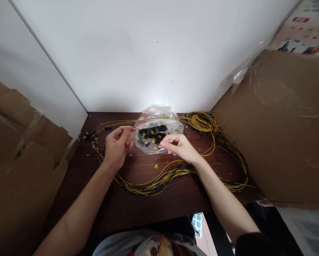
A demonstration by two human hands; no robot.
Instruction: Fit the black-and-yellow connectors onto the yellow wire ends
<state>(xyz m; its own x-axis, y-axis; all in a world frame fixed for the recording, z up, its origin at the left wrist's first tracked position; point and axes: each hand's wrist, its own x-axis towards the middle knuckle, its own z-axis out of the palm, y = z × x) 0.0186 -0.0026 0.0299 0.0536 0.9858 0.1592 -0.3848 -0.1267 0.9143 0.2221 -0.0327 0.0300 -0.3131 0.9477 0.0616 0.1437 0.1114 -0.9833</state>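
Note:
My left hand (119, 145) is raised at the left edge of a clear plastic bag (159, 111). Its thumb and fingers are pinched together; whatever lies between them is too fine to make out. Over the bag's right side, my right hand (179, 146) has thumb and forefinger closed at the small parts. I cannot tell what is in that pinch. Many small black pieces (152, 132) and some yellow ones lie in the bag. A single yellow piece (156, 166) rests on the brown table (138, 206) in front of it.
A bundle of yellow and black wires (154, 185) curves across the table near me. A coil of yellow wire (202, 122) lies at the back right. Wire ends with yellow parts (91, 137) sit at the left. Cardboard (277, 135) flanks the right side, and a white wall (148, 53) the back.

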